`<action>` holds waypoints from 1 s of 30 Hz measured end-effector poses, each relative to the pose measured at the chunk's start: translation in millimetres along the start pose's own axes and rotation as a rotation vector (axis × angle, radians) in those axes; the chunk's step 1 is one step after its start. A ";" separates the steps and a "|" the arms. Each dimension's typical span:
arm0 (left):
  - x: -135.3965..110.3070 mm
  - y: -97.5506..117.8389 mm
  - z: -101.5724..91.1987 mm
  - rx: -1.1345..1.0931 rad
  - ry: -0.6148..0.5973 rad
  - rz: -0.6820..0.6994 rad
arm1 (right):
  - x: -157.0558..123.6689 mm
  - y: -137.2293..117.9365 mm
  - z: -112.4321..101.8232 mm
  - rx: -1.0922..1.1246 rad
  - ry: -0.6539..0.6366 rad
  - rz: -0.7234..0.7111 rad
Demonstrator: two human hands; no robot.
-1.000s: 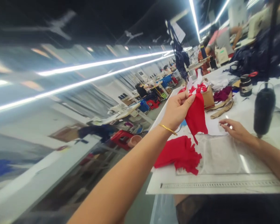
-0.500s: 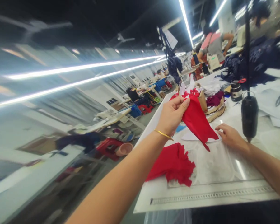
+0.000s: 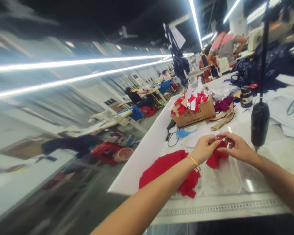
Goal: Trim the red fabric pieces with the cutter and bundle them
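Together, both hands [image 3: 237, 148] on red fabric [image 3: 217, 159]

Printed on the cardboard box [image 3: 193, 115]: blurred capitals, perhaps "MEASURABLES.CM".

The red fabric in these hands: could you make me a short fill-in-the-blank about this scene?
The left hand and right hand pinch a small bunch of ____ fabric.
A gold bangle sits on the ____ wrist.
Red and white scraps fill an open ____ box.

Missing words: red; left; cardboard.
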State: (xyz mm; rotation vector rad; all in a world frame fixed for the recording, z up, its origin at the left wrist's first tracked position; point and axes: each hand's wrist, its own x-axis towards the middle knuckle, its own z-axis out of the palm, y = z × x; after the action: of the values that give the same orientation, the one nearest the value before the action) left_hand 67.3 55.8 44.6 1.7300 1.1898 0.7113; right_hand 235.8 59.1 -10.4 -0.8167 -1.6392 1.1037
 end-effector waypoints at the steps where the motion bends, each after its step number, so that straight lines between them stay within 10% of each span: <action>1: -0.4 -3.7 2.6 -0.016 0.003 -0.005 | -0.2 1.1 0.1 -0.006 0.004 0.017; 11: -20.2 -8.2 2.6 -0.115 0.095 -0.020 | 5.6 6.2 -10.1 -0.156 0.032 0.105; 20: -96.7 -26.9 -12.6 0.043 0.164 -0.120 | 8.7 18.6 -9.0 -0.137 0.083 0.162; 30: -96.0 -52.4 45.2 -0.166 0.138 -0.014 | -43.0 -31.4 32.2 -0.165 -0.291 -0.444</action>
State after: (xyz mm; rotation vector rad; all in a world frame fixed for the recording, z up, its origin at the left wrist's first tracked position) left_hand 47.3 -41.5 -19.7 1.5542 1.1995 0.9071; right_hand 218.3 0.3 -0.1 -0.3703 -2.0533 0.8037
